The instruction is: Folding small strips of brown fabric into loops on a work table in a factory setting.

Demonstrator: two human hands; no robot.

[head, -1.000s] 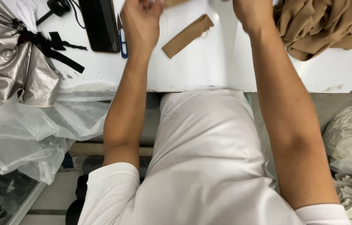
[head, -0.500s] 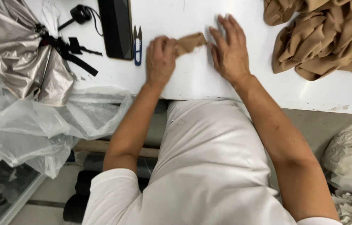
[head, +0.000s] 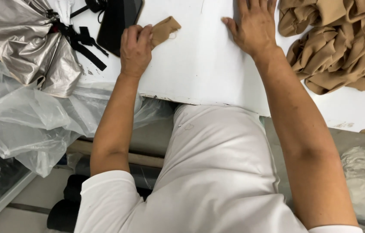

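At this moment the left hand (head: 135, 49) lay on the white table (head: 199, 73) with its fingers curled over the near end of a small tan fabric strip (head: 164, 29), pinching it against the tabletop; the far end of the strip stuck out free toward the right. The right hand (head: 255, 26) rested palm down and flat on the bare table, fingers spread and holding nothing, well apart from the strip.

Half a second earlier both hands had been close together over that same strip, the right one touching or just beside it. Since then the right hand had moved off to the right, and the left alone had kept the piece, carrying it left and toward the far edge, near the dark flat device (head: 120, 21) lying there. Judging from that, the two-handed handling of the strip looked finished, and the piece seemed to be on its way aside under one hand.

To the far right sat a heap of tan ribbed fabric (head: 338, 43), matching the strip in colour. On the left, a crumpled silvery cloth with black straps (head: 31, 47) lay over the table's edge, and clear plastic sheeting (head: 31, 125) hung below it.
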